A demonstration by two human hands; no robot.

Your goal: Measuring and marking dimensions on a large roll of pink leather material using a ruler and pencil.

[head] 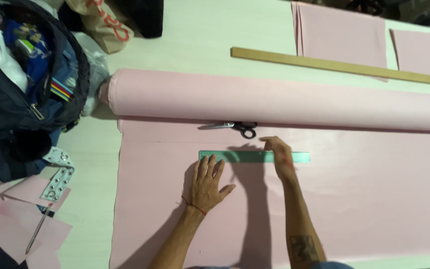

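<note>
Pink fabric [364,194] lies unrolled flat over the table, fed from a thick pink roll [284,102] behind it. A green transparent ruler [247,156] rests on the fabric. My left hand [207,182] lies flat with fingers spread, fingertips on the ruler's left end. My right hand [280,157] reaches across the ruler near its middle, fingers pointing left toward the black-handled scissors [235,126], which lie against the roll. I cannot see anything held in the right hand.
A long wooden stick [334,65] lies behind the roll, with cut pink pieces [344,35] beyond it. At left sit an open dark bag [21,94], a metal perforated bracket [58,177], pink scraps [21,219] and a pen [38,228].
</note>
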